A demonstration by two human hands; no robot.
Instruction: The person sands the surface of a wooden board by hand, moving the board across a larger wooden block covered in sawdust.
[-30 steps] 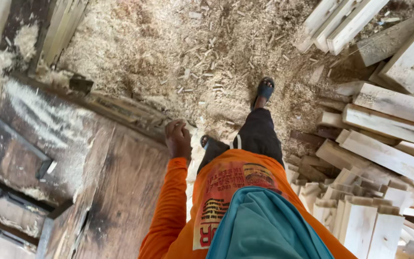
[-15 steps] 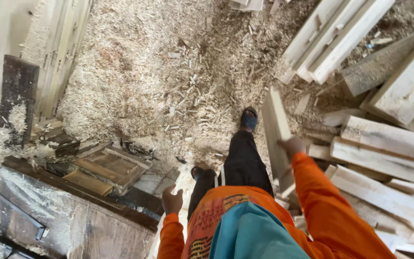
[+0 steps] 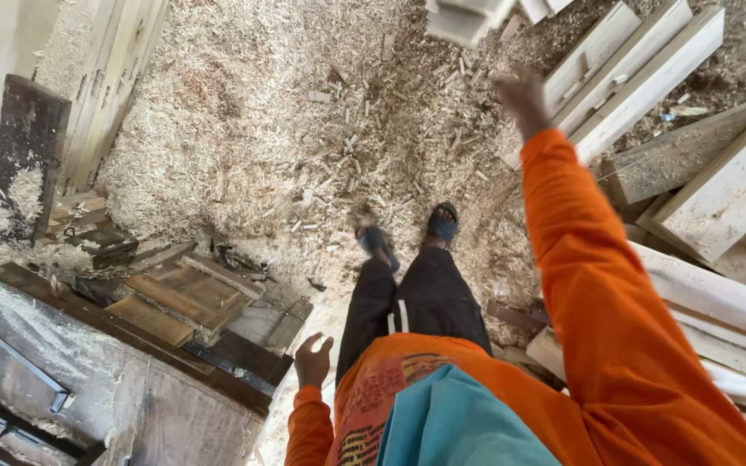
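Bright even daylight, soft shadows; raised right hand (image 3: 521,97) motion-blurred; edges perhaps slightly stretched.

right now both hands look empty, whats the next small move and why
Probably keep the right hand reaching down to the pale planks stacked just beyond it. It is raised, blurred and holds nothing, and those boards are the nearest thing to it. The left hand hangs open by the hip, beside the dusty wooden bench.

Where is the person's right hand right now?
In the head view, the right hand is raised at upper right, empty, above the sawdust floor, just left of the pale planks.
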